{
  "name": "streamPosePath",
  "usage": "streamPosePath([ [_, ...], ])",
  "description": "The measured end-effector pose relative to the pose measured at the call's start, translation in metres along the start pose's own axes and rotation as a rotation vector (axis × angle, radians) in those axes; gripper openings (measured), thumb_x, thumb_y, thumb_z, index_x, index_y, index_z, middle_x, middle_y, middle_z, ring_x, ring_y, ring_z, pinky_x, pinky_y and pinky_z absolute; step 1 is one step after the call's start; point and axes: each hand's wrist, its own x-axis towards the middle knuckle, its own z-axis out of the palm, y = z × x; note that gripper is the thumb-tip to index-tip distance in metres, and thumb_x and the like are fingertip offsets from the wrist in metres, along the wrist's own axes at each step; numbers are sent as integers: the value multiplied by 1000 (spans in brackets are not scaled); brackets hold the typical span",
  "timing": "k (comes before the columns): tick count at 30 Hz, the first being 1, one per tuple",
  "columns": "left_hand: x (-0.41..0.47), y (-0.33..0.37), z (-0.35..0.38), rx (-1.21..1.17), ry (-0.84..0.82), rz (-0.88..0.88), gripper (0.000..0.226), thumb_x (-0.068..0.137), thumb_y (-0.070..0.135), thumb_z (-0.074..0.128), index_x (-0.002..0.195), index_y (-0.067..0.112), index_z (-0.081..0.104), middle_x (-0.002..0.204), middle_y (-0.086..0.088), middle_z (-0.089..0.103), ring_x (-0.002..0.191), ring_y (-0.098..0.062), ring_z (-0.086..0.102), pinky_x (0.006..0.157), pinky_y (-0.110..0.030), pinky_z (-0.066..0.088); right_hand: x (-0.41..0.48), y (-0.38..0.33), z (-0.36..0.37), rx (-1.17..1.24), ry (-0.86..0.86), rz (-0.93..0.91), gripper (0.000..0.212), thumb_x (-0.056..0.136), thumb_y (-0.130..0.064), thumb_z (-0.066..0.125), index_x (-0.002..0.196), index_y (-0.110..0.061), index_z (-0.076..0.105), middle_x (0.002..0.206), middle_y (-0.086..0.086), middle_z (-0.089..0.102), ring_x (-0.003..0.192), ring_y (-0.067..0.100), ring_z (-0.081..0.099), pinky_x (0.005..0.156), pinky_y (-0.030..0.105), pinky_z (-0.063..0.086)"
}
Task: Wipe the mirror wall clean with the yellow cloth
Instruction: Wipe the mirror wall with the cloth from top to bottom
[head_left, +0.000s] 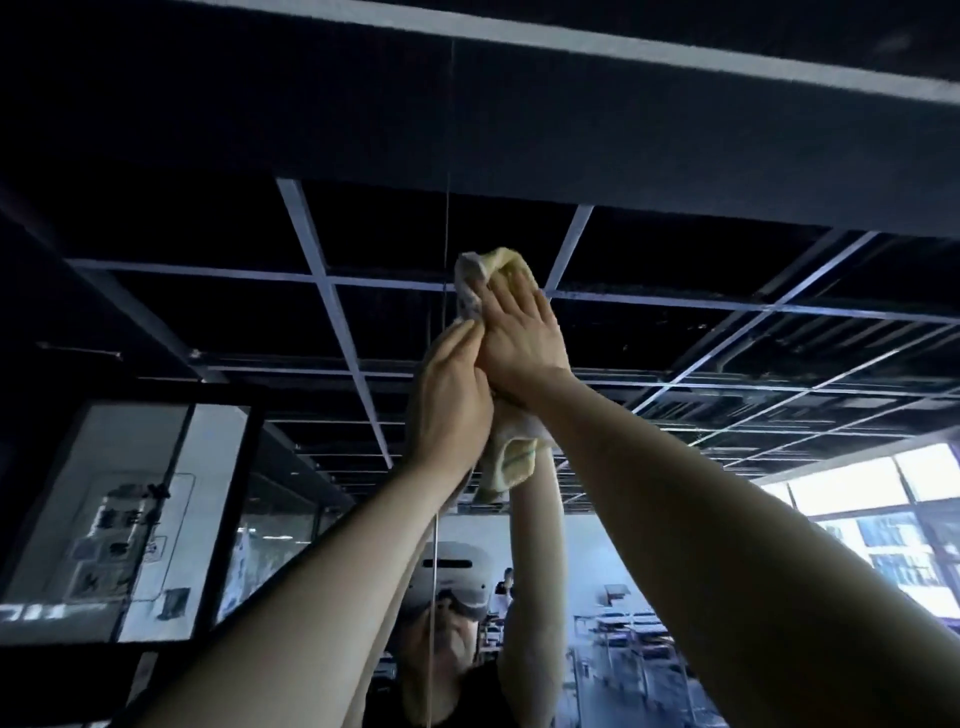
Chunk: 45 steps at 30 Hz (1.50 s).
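Observation:
The mirror wall (701, 332) fills the view ahead and reflects a dark grid ceiling. High on it, a yellow cloth (511, 457) is spread against the glass. My right hand (524, 338) presses flat on the cloth's upper part with straight fingers. My left hand (454, 395) lies beside it, a little lower, fingers straight, overlapping the right hand and pressing the cloth's left edge. Both arms reach up from the bottom of the view. A corner of the cloth hangs loose below the hands. My arms and headset show reflected beneath them.
A thin vertical seam (448, 156) runs down the mirror just left of the hands. The dark top edge of the mirror (623, 171) lies above them. The reflection shows bright windows (872, 519) at right, desks (623, 623) and a glass partition (130, 519) at left.

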Motion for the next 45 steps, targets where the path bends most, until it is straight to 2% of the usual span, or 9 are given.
streamPosePath([
  [7,-1,20,39,-13,-43,2,45,95,-6,38,139,0,39,148,-11,36,140,-18,26,113,-15,12,-7,78,-1,185,183,-28,49,101,-31,23,146,-14,31,156,5,23,146,19,6,116,29,7],
  [12,-8,26,59,29,-49,-23,45,96,-8,36,139,3,38,149,-6,34,141,-13,22,113,-16,11,-43,179,-15,226,194,178,51,100,-32,29,149,-21,22,155,8,23,143,27,17,116,35,13],
  [14,-9,29,67,57,-43,-23,46,94,-11,36,138,2,40,148,-7,36,140,-13,23,112,-15,11,-38,170,-14,180,158,203,56,99,-29,32,151,-25,12,158,6,13,146,25,4,118,37,3],
  [21,-1,82,111,47,23,16,44,93,-4,36,136,-1,41,144,-13,40,138,-20,29,104,-3,7,-10,150,-4,77,124,-162,51,102,-40,19,149,-21,22,156,0,22,146,20,1,118,33,-2],
  [26,-1,110,157,43,6,8,46,92,-9,39,137,-1,41,146,-10,39,139,-17,27,108,-10,9,-23,244,-9,201,211,2,51,103,-32,22,152,-21,12,156,9,20,146,20,8,116,33,9],
  [29,-5,121,172,72,-17,47,43,96,-1,41,138,3,41,147,-6,38,139,-15,26,106,-6,4,-40,308,-12,185,247,138,49,102,-34,25,149,-22,22,152,12,28,141,26,23,113,36,21],
  [35,-19,127,181,130,-125,148,40,96,0,40,136,2,44,144,-9,42,138,-18,31,111,-19,12,-53,343,-1,184,236,218,53,101,-44,16,151,-27,16,158,2,18,146,16,0,118,37,8],
  [40,-37,125,198,148,-168,190,41,91,-5,47,131,0,49,138,-12,49,132,-25,40,111,-45,32,-133,315,-1,175,261,107,60,96,-43,12,151,-20,18,153,13,29,146,21,6,119,37,4],
  [45,-52,146,203,330,-218,324,45,81,-8,61,124,1,57,129,-11,58,124,-25,51,108,-43,24,-186,310,6,169,170,-41,56,99,-40,16,149,-18,27,153,9,27,145,15,3,119,32,2],
])
